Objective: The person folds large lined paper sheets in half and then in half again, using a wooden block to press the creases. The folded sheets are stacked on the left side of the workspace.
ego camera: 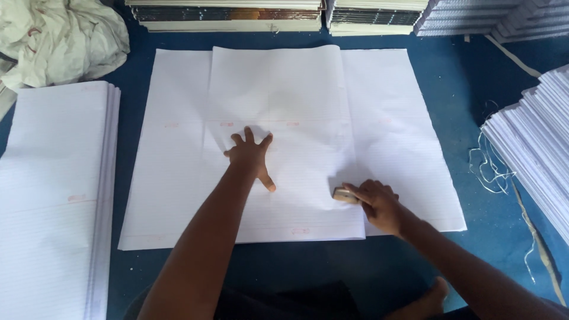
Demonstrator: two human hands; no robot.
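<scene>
Left hand (252, 155): fingers spread flat, released, pressing the folded sheet (284, 142).
Right hand (379, 204): fingers clenched on a small wooden block (344, 195), set on the sheet's right edge, near side.
Sheet: lies on a wider sheet (391, 136), mid-table (462, 83).
Left: paper stack (53, 195).
Right: fanned stack (533, 142).
Far: bound books (225, 15).

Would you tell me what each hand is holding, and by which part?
The right hand grips a small tan block by its right end, pressing it onto the folded sheet. The left hand holds nothing; it lies flat on that sheet.
</scene>
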